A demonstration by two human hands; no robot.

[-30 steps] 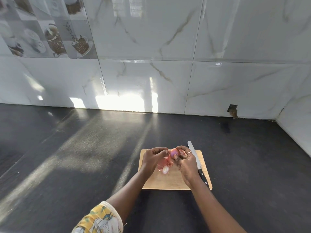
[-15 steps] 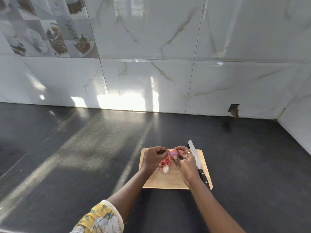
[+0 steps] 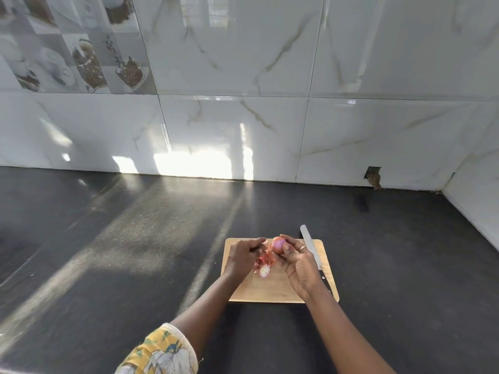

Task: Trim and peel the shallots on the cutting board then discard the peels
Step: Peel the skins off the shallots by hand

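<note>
One patterned sleeve (image 3: 159, 352) shows at the near edge, on our left arm. Farther on, both our hands are above the wooden cutting board (image 3: 270, 290), close together but not touching. Our right hand (image 3: 297, 263) grips a pink shallot (image 3: 278, 244) between the thumb and the fingertips, lifted over the far part of the board. Our left hand (image 3: 244, 256) is just to the left of it with curled fingers; we cannot tell if it pinches a bit of skin. Between the hands, reddish peels (image 3: 264, 260) lie on the board, and a small pale shallot (image 3: 264, 271) rests at their near side. On the right edge of the board lies a knife (image 3: 310, 245), its blade pointing far. Around the board is the dark counter (image 3: 108, 238), and behind it the marbled tile wall (image 3: 243, 76).
</note>
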